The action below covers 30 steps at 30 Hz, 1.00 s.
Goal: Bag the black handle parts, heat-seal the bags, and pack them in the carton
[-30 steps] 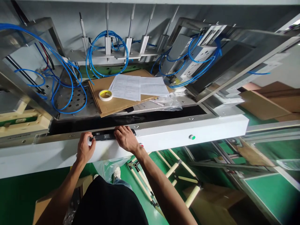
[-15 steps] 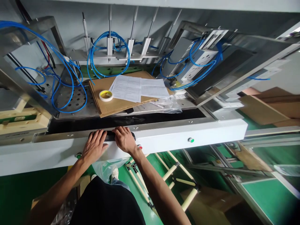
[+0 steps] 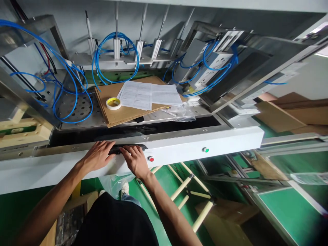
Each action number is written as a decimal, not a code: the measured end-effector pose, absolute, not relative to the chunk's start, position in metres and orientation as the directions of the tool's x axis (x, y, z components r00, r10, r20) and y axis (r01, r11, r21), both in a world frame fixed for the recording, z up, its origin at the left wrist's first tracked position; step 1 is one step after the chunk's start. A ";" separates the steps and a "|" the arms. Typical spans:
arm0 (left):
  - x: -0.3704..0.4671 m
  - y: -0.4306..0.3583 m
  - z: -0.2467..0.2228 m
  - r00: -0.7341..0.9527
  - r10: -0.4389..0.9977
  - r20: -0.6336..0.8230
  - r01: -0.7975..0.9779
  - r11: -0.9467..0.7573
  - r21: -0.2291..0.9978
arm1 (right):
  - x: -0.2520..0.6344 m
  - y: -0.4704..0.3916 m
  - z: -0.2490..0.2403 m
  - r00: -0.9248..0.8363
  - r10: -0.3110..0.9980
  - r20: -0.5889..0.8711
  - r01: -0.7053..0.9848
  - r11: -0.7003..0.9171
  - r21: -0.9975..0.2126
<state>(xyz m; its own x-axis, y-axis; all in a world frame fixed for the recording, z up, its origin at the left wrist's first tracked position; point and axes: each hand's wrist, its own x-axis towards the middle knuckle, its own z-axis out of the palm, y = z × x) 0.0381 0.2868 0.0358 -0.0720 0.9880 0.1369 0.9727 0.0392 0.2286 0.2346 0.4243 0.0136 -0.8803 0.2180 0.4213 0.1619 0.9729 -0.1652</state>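
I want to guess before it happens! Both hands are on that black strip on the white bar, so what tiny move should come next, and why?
Probably press the black strip flat along the white bar. The left hand covers its left end and the right hand rests on its middle, while its right end near the red button lies uncovered. Sliding the right hand that way looks sensible.

Both forearms reach forward; left hand (image 3: 97, 156) lies flat, palm down, right hand (image 3: 135, 160) beside it, fingers spread.

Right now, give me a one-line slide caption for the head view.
Left hand and right hand rest on a black bar along the white machine rail.
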 end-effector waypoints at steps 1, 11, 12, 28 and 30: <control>0.036 0.287 0.035 -0.078 0.983 0.165 0.965 0.033 0.259 | 0.233 0.429 0.017 -0.894 0.205 0.397 0.151 0.975 -0.164; 0.027 0.287 0.035 -0.129 0.979 0.156 0.915 0.057 0.400 | 0.217 0.455 0.042 -0.963 0.147 0.227 0.080 0.956 -0.282; 0.025 0.289 0.038 -0.131 0.982 0.134 0.909 0.065 0.412 | 0.215 0.456 0.043 -0.965 0.149 0.217 0.081 0.953 -0.293; 0.017 0.299 0.020 -0.077 0.971 0.226 0.979 0.031 0.201 | 0.208 0.466 0.030 -0.870 0.302 0.390 0.208 0.941 -0.265; 0.017 0.298 0.020 -0.062 0.975 0.215 0.980 0.019 0.197 | 0.222 0.449 0.025 -0.742 0.433 0.511 0.283 0.894 -0.347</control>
